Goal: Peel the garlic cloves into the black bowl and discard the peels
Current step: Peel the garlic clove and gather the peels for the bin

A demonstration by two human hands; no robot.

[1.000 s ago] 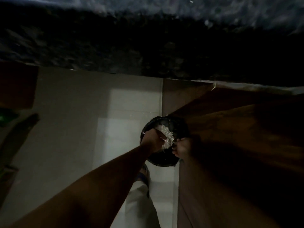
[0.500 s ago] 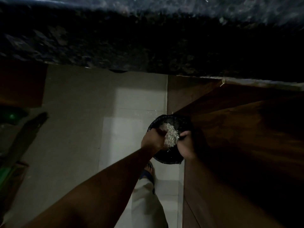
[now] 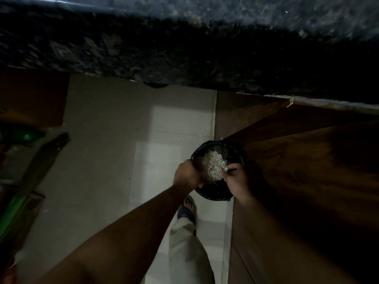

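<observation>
Both hands hold a pale pile of garlic peels [image 3: 215, 165] over a black bin [image 3: 217, 193]; left grip [image 3: 187, 173] and right grip [image 3: 235, 179] curl around it, no writing shows

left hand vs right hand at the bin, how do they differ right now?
The left hand is curled in a fist, seemingly gripping something dark at the black bin's left rim; the right hand pinches at the pale garlic peels. Left is better lit, right shadowed. Both are over the bin.
</observation>
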